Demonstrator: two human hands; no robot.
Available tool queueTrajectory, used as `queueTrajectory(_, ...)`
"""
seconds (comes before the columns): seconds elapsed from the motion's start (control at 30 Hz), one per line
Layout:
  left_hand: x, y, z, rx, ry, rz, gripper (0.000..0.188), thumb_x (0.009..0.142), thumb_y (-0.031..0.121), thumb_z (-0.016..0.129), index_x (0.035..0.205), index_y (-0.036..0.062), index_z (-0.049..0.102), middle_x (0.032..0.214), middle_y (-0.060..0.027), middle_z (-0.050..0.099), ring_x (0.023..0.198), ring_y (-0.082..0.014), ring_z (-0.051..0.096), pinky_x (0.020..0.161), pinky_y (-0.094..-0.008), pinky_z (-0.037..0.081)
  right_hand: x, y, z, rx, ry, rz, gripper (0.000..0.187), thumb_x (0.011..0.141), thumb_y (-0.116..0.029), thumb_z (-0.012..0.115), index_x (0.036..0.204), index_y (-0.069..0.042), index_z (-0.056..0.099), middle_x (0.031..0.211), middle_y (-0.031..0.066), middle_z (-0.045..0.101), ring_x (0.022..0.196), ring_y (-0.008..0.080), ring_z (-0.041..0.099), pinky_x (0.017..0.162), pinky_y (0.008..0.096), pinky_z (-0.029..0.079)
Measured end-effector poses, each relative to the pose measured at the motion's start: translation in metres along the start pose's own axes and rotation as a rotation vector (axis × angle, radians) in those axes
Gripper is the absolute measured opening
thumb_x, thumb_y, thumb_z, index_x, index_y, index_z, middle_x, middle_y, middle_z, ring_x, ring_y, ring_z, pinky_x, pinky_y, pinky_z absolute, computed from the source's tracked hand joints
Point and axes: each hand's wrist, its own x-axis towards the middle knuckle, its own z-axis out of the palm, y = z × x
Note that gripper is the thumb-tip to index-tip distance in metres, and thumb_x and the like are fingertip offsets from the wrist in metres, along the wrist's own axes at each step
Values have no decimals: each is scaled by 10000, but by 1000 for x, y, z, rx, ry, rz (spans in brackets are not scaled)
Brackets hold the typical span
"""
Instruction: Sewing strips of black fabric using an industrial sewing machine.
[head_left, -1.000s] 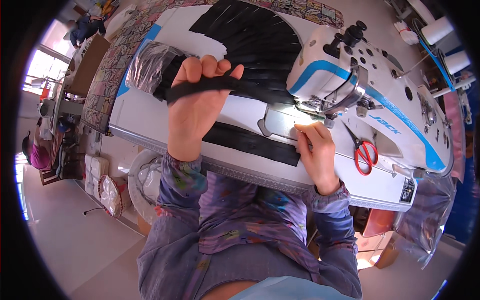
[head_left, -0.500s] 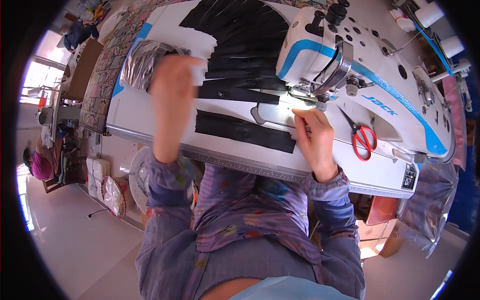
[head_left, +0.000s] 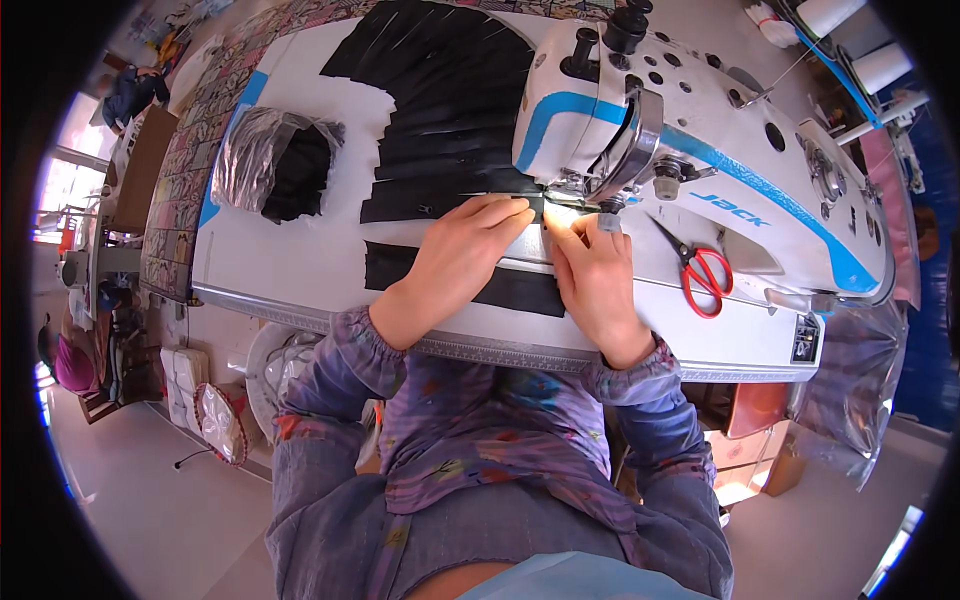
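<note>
My left hand (head_left: 465, 250) lies over a black fabric strip (head_left: 392, 208), its fingers pressed together on the strip close to the needle area of a white and blue sewing machine (head_left: 580, 110). A small light-coloured fitting shows on that strip. Close beside it, my right hand (head_left: 597, 275) has its fingers drawn together in a pinch under the machine's lamp; glare and the fingers hide what they hold. Below both hands another black fabric strip (head_left: 520, 291) lies flat, partly covered by my left hand.
Several overlapping black strips (head_left: 440, 100) fan out behind my hands. An open clear plastic bag (head_left: 245, 165) with black material stands at the left. Red-handled scissors (head_left: 707, 285) lie right of my right hand. A ruler-marked edge (head_left: 480, 352) borders the table (head_left: 270, 255).
My left hand has come from the plastic bag to the strip at the needle, close to my right hand. The bag's opening and black contents now show. The whole view has shifted slightly.
</note>
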Motion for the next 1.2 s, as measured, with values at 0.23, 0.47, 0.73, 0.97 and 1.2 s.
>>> queueTrajectory(0.23, 4, -1, -1, -28, -14, 3, 433, 861, -2, 677, 1288, 32, 737, 1316, -74, 736, 1256, -274, 689, 1023, -375, 594, 1, 1, 4, -67, 26, 1, 379, 969, -28, 720, 1343, -75, 759, 1052, 129, 640, 1005, 352, 621, 879, 458, 467)
queueTrajectory(0.47, 6, -4, 0, -79, -37, -1, 429, 854, -21, 672, 1275, 29, 738, 1292, -79, 733, 1261, -287, 684, 1035, -382, 587, 1, 1, 4, -59, 30, 7, 373, 970, -24, 718, 1339, -63, 755, 1050, 140, 646, 984, 366, 627, 861, 467, 475)
queueTrajectory(0.73, 8, -5, 4, -73, -31, 10, 434, 852, -28, 674, 1279, 23, 734, 1287, -80, 725, 1267, -292, 680, 1051, -383, 581, 1, 2, 4, -37, 37, 11, 350, 971, -25, 719, 1316, -66, 765, 1034, 140, 656, 976, 365, 626, 856, 470, 475)
queueTrajectory(0.97, 12, -7, 5, -67, -37, 13, 444, 861, -25, 669, 1298, 25, 726, 1321, -86, 720, 1277, -292, 674, 1068, -381, 573, 1, 1, 1, -26, 30, 28, 331, 976, -26, 717, 1300, -65, 770, 1026, 143, 658, 975, 366, 627, 855, 471, 477)
queueTrajectory(1.2, 18, -12, 7, -77, -58, 1, 383, 865, -33, 665, 1241, -5, 729, 1340, -112, 732, 1296, -307, 665, 1097, -393, 554, -1, 2, 3, -25, 52, 10, 314, 979, -26, 717, 1286, -59, 775, 1009, 145, 656, 967, 368, 622, 855, 465, 481)
